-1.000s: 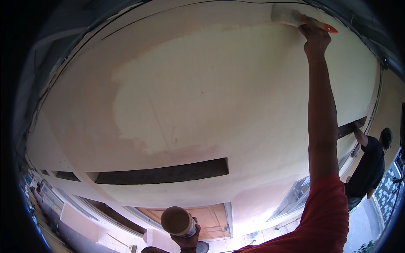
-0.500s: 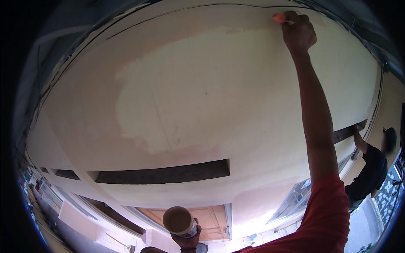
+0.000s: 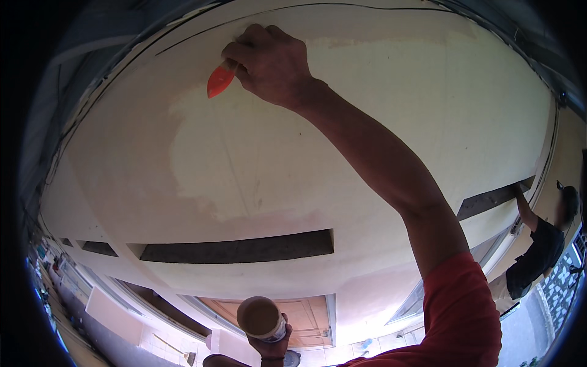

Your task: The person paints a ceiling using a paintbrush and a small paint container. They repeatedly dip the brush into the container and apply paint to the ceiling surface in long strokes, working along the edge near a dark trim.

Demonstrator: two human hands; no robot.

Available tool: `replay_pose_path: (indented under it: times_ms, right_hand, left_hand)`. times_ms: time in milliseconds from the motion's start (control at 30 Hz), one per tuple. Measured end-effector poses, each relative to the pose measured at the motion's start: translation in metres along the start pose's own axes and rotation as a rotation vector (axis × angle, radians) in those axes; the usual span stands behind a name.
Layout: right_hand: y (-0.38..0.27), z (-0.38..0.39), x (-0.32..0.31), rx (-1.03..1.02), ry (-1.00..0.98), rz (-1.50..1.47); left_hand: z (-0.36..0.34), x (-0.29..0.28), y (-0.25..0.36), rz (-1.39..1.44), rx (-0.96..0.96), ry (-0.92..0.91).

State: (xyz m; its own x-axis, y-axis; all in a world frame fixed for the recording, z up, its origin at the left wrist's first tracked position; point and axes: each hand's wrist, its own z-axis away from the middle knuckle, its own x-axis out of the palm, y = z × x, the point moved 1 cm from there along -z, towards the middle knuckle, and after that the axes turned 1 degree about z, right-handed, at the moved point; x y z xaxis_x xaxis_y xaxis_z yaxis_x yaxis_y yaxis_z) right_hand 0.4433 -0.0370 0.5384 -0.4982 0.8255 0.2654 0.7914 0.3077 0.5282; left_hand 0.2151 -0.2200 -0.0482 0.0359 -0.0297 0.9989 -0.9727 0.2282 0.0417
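My right hand (image 3: 275,64) is raised high against the cream wall (image 3: 354,140), its fingers closed round a paintbrush with an orange handle (image 3: 221,81). The handle points down and left; the bristles are hidden behind the hand. Low in the middle, my left hand (image 3: 271,347) holds a small round tub (image 3: 276,331) from beneath and the right side. Light brown paint shows inside the tub. Around the paler middle of the wall runs a darker, pinkish-beige band, and my right hand is at its upper part.
A thin black cable (image 3: 330,5) runs along the wall's top. Below are a long dark slot (image 3: 238,248) and a wooden door (image 3: 306,321). At the right a person in dark clothes (image 3: 538,251) reaches into another slot (image 3: 489,202). A broom (image 3: 188,358) lies lower left.
My right hand has swept left along the wall's top with the paintbrush, and its handle now tilts downward. My left hand and the tub stay nearly still. The other person has shifted slightly.
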Motion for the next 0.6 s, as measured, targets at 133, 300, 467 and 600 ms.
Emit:
replay_pose_path:
  times_ms: [133, 300, 467, 600]
  right_hand:
    - [0.021, -0.003, -0.015, 0.461, 0.108, -0.742]
    - [0.106, 0.029, -0.076, 0.986, 0.255, -0.920]
    - [0.172, 0.059, -0.159, 0.944, 0.374, -0.619]
    - [0.204, 0.064, -0.192, 0.761, 0.358, -0.078]
  left_hand:
    - [-0.002, -0.003, 0.000, 0.012, -0.010, -0.019]
    - [-0.002, -0.004, -0.002, 0.000, -0.012, -0.029]
    - [0.001, 0.000, 0.003, 0.033, -0.006, -0.019]
    - [0.009, 0.005, 0.005, 0.045, 0.021, -0.021]
